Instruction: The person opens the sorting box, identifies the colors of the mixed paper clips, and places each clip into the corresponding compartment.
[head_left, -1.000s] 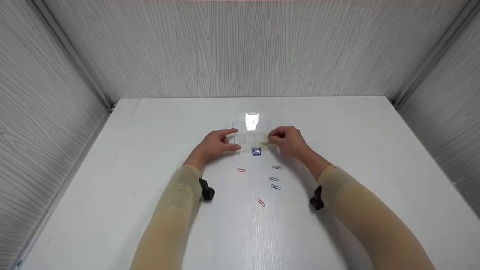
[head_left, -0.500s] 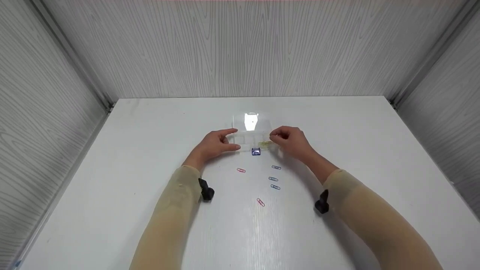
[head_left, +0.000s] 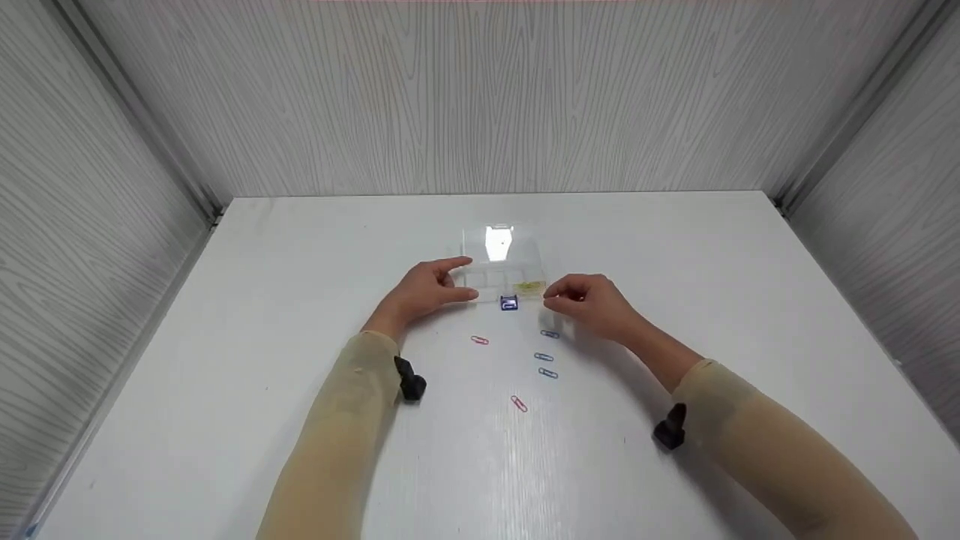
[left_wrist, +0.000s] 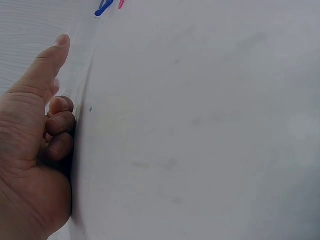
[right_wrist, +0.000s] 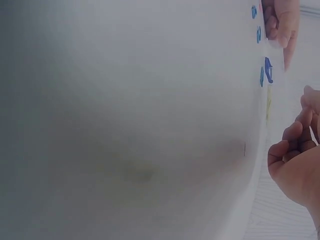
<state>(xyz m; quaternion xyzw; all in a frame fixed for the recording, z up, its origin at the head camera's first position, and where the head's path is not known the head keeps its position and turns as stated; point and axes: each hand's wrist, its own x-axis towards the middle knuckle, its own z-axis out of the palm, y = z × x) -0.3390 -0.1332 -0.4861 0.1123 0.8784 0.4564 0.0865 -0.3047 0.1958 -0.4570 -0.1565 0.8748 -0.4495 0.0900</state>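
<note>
My left hand [head_left: 424, 291] holds the left end of a clear plastic compartment box [head_left: 491, 286], index finger at its back and thumb at its front. The box's clear lid [head_left: 480, 244] is folded back behind it. Yellow paper clips [head_left: 529, 286] lie in the front right compartment, and a blue latch [head_left: 509, 302] shows at the front edge. My right hand [head_left: 592, 304] hovers just right of the box, its fingers loosely bent with nothing visible between them. In the right wrist view, the right fingertips [right_wrist: 307, 90] are near the box.
Three blue paper clips [head_left: 544, 357] lie in a rough column on the white table [head_left: 300, 300] in front of the box's right side. One red paper clip [head_left: 480, 340] sits left of them, another red paper clip [head_left: 519, 403] nearer me. A grained wall panel [head_left: 487, 97] stands behind.
My right hand, which pinched a yellow paper clip over the box, has let go and moved right and toward me. The yellow clips now lie within the compartment. The left hand has stayed put.
</note>
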